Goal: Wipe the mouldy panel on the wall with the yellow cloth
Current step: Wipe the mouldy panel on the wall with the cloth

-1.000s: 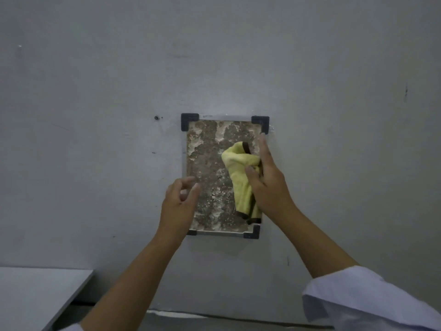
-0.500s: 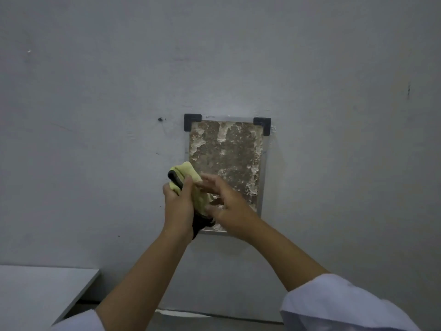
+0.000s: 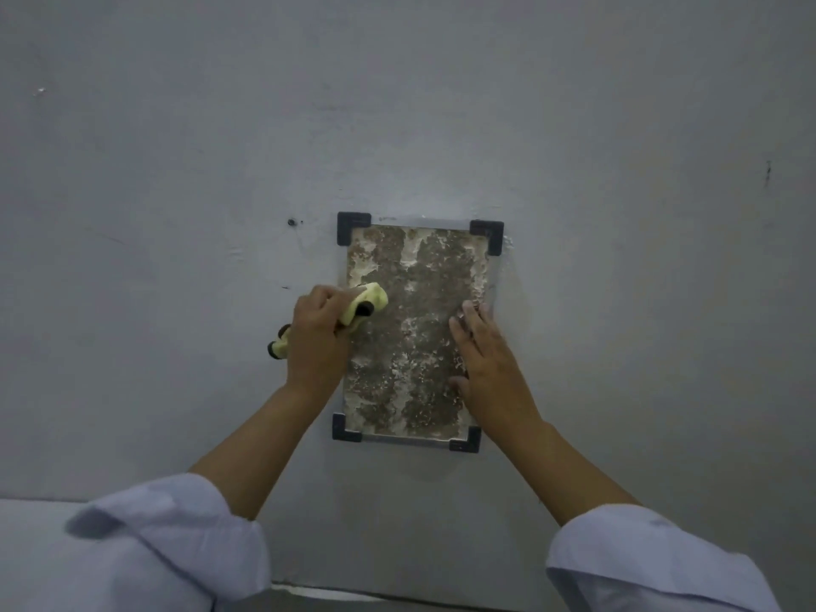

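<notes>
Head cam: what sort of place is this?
Probably a test or training setup, not a home: a mouldy panel held by black corner brackets on a bare grey wall, and the person wears white coat sleeves.

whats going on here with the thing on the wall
A person is cleaning a mouldy panel fixed to a grey wall by black corner brackets. The left hand grips a bunched yellow cloth at the panel's left edge. The right hand lies flat with straight fingers on the panel's right side. The panel looks heavily blotched, so most of the wiping seems left to do.
</notes>
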